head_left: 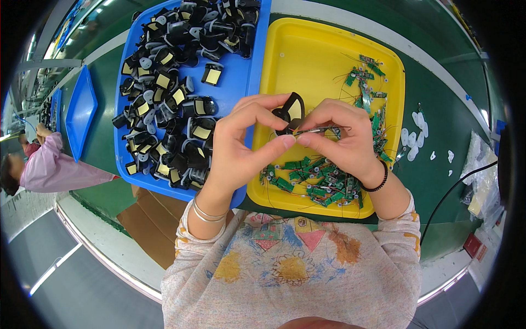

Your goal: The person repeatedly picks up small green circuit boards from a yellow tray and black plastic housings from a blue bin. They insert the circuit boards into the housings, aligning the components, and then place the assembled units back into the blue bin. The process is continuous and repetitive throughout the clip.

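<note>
both hands meet over the desk: left hand [235,145] pinches the black housing [289,112], right hand [342,137] pinches a small wired board [320,130] against it, not seated yet. blue tray [249,71] and yellow tray [307,60] both heaped with parts, so many left. open room only near the yellow tray's top.

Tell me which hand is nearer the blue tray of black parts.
Left. The left hand overlaps the blue tray at its right edge; the right hand is over the yellow tray, farther away.
</note>
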Available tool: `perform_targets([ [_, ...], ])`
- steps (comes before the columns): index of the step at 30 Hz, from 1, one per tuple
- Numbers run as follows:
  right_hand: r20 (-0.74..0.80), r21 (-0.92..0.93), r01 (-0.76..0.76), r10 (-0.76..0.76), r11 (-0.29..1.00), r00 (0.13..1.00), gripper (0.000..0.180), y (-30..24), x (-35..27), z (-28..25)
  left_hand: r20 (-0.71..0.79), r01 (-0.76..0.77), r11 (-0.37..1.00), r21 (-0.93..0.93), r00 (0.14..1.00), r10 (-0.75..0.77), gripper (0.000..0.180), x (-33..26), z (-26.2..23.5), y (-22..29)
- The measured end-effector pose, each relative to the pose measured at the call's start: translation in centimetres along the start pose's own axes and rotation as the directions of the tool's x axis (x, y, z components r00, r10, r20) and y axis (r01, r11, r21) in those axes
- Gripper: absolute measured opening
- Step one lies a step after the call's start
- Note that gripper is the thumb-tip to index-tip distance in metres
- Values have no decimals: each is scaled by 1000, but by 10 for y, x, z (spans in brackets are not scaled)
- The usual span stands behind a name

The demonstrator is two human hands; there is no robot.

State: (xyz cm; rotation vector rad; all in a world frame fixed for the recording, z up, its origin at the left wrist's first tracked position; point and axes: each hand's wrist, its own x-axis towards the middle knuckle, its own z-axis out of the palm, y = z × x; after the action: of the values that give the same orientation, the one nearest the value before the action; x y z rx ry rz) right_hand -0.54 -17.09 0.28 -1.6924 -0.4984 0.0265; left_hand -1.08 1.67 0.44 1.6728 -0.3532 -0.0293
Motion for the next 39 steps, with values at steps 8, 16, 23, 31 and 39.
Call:
perform_targets([
  [8, -15, 9, -1, 2, 1000, 1000, 10, 1, 0, -1, 2, -13, 998, 69, 1000, 13, 18, 1, 2, 5],
  [16, -20, -23, 22, -23, 999, 1000, 10, 2, 0, -3, 117, -48, 985, 164, 993, 29, 19, 1, 2, 3],
  [23, -24, -32, 31, -32, 999, 999, 10, 3, 0, -3, 40, 96, 993, 70, 994, -99, 27, 1, 6, 11],
  [31, -5, -64, 69, -70, 996, 998, 11, 2, 2, -3, 96, 184, 982, 39, 978, -187, 56, 1, 0, 5],
  [39, 1, -67, 67, -67, 995, 998, 11, 0, 2, -4, 79, 187, 979, 77, 978, -193, 40, -1, -1, 3],
])
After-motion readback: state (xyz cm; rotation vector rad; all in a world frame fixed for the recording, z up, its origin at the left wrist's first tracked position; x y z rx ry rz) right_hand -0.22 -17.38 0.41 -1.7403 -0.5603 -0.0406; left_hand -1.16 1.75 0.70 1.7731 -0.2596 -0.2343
